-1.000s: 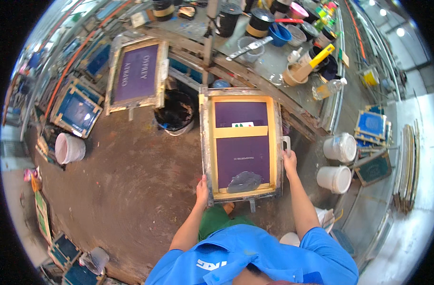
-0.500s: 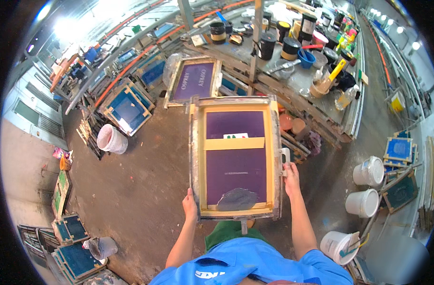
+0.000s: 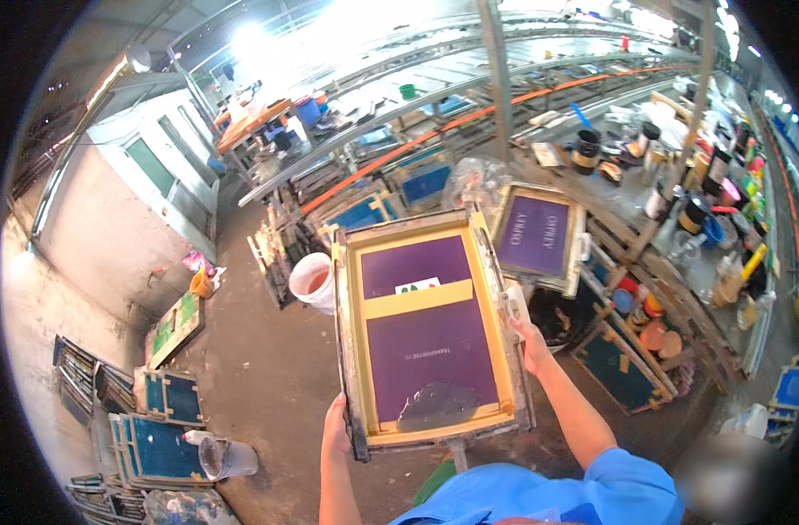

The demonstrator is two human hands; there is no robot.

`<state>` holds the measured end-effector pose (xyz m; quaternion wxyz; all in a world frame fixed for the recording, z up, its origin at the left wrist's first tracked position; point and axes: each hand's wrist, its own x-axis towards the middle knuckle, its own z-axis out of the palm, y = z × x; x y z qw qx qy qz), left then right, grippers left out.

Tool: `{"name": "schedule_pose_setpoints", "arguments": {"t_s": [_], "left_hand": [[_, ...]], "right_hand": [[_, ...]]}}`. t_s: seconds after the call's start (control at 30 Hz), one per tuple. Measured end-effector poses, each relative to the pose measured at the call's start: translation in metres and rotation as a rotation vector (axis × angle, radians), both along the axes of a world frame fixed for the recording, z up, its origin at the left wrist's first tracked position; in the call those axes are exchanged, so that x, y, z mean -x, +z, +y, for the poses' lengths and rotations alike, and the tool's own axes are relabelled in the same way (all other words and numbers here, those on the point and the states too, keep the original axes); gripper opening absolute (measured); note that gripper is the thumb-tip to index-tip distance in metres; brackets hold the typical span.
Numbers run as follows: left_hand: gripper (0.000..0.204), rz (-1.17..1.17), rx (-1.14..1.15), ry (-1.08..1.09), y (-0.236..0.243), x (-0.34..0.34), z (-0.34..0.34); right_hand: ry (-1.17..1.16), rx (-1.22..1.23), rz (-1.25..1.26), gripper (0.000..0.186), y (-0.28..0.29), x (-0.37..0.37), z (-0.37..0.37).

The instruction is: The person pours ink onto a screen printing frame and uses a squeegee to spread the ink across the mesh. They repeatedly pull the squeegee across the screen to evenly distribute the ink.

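Between my hands is a screen-printing frame [image 3: 427, 339] with purple mesh, held in front of my body and slightly tilted. Yellowish tape lines its inner edges, and a tape strip [image 3: 417, 302] crosses the upper mesh below a small white patch with green and red marks. Dark, glossy ink [image 3: 443, 405] pools at the near end. My left hand [image 3: 336, 429] grips the frame's left side near the bottom corner, its fingers partly hidden beneath. On the other side, my right hand [image 3: 531, 343] is closed at the white handle [image 3: 516, 304]; some fingers are hidden.
Another purple-mesh screen [image 3: 539, 229] leans ahead, above a dark round tub [image 3: 561, 315]. A whitish bucket [image 3: 312, 282] stands beyond my frame's left edge. Ink pots [image 3: 586, 150] crowd the bench at right. Teal screens [image 3: 154, 448] and a grey bucket [image 3: 227, 458] occupy the lower left.
My view has swung left, so the surroundings sit further right, and more of the left wall shows. The screen-printing frame has tilted a little; both hands keep their hold.
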<state>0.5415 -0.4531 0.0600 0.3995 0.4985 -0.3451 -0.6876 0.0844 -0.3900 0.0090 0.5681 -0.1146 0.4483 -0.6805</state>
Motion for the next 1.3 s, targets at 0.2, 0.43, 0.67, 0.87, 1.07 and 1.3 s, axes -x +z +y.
{"name": "schedule_pose_setpoints", "arguments": {"t_s": [0.2,0.43,0.67,0.87,1.07,1.3], "left_hand": [[0.047,-0.13,0.1,-0.085,0.08,-0.01,-0.152],[0.069,0.214,0.262,-0.421,0.105,0.089,-0.32],[0.049,0.487,-0.086,-0.806,0.023,0.317,-0.481],[0.041,0.314,-0.352,-1.098,-0.021,0.539,-0.501],[0.069,0.18,-0.475,-1.086,-0.056,0.741,-0.503],[0.075,-0.019,-0.508,-1.26,-0.143,0.9,-0.479]], "right_hand": [[-0.094,-0.025,-0.049,0.047,0.076,-0.018,-0.133],[-0.483,0.119,-0.006,0.067,0.154,0.071,-0.179],[-0.848,0.244,0.174,0.05,0.218,0.214,-0.215],[-0.886,0.317,0.461,0.04,0.313,0.362,-0.22],[-1.161,0.178,0.351,0.053,0.354,0.416,-0.209],[-1.509,0.019,0.418,0.049,0.346,0.392,-0.254]]}}
